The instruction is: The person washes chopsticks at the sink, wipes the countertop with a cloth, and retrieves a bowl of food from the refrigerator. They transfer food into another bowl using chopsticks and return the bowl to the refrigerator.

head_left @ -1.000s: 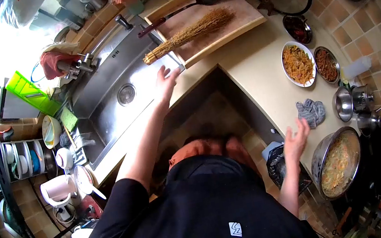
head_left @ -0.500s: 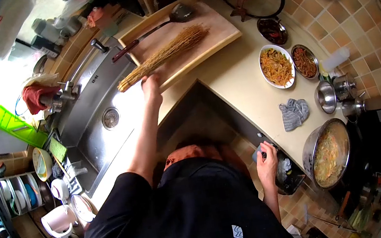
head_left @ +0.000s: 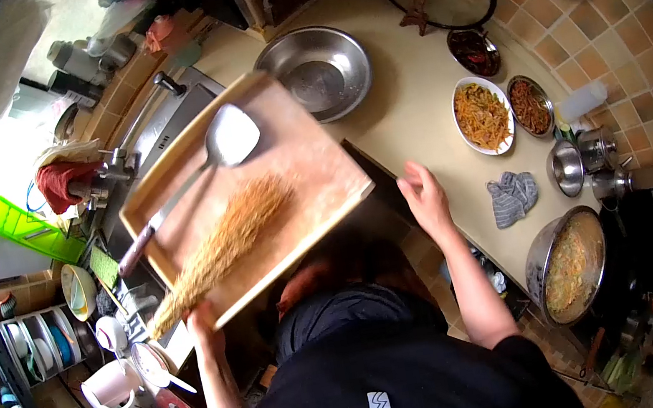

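- Gripping the wooden tray point(head_left: 314, 176) near its lower-left corner with the left hand point(head_left: 202, 317), over part of the sink point(head_left: 163, 142).
- Bearing in the tray a straw brush point(head_left: 223, 249) and, apart from it, a spatula point(head_left: 233, 136), with one end of each past the tray's left side.
- Holding the right hand point(head_left: 427, 199) open near the counter edge, with thumb and fingers parted, well apart from the tray.
- Showing a metal basin point(head_left: 318, 78) on the counter point(head_left: 412, 98), just beyond the tray.
- Showing also, farther right, a white dish of food point(head_left: 483, 117), a gray cloth point(head_left: 514, 199) and a large bowl of food point(head_left: 569, 265).
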Demonstrator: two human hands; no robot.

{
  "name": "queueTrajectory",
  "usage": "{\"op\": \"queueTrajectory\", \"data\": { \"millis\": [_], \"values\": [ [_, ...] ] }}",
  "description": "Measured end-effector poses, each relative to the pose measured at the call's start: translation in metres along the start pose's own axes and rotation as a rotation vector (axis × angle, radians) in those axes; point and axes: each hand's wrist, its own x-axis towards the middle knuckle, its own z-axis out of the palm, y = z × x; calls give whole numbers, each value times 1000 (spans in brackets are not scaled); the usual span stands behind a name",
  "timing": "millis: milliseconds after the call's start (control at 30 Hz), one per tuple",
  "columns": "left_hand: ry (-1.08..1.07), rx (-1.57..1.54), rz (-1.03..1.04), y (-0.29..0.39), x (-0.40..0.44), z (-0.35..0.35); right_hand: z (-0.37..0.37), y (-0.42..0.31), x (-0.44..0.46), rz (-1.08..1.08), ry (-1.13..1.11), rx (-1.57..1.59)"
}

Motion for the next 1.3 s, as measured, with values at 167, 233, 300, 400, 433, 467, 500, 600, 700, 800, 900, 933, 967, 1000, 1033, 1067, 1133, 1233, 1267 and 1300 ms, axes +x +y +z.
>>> {"op": "queueTrajectory", "data": {
  "millis": [167,233,300,400,433,467,500,600,700,800,900,933,967,1000,1033,1067,1133,1233,1267,1300],
  "values": [
    [236,24,-75,10,-73,-50,64,-21,119,337,-153,570],
    [201,49,-52,-24,-79,-97,88,-30,158,600,-208,715],
    [343,93,-45,-30,-95,-78,114,-12,192,645,-356,855],
    [376,27,-120,-19,-113,-52,138,-20,188,637,-207,910],
    [397,48,-94,-10,-116,-35,141,-30,180,619,-96,901],
    [388,43,-96,-21,-109,-44,132,-38,169,629,-107,907],
    [369,41,-102,-31,-99,-52,122,-33,154,616,-112,903],
    [317,16,-99,-32,-75,-26,79,-9,97,648,-12,850],
    [198,19,-120,-37,-39,3,9,20,30,690,86,920],
    [41,27,-98,-48,8,35,-61,7,-43,768,305,832],
    [-29,22,-95,-48,38,102,-92,20,-102,812,445,723],
    [-77,28,-121,-56,55,116,-97,19,-116,833,481,697],
    [-54,30,-174,-58,65,133,-100,17,-129,851,505,675],
    [-104,37,-116,-66,79,148,-96,31,-146,881,560,697],
    [-154,42,-59,-76,94,164,-93,52,-163,856,546,765],
    [-233,23,-77,-83,109,172,-91,45,-169,865,606,810],
    [-302,130,25,-92,126,202,-83,28,-175,853,687,886],
    [-445,535,342,-91,136,239,-70,49,-184,933,765,951],
    [-423,445,191,-93,139,247,-67,56,-184,929,818,924],
    [-340,391,83,-89,128,266,-65,61,-181,926,870,896]
  ]
}}
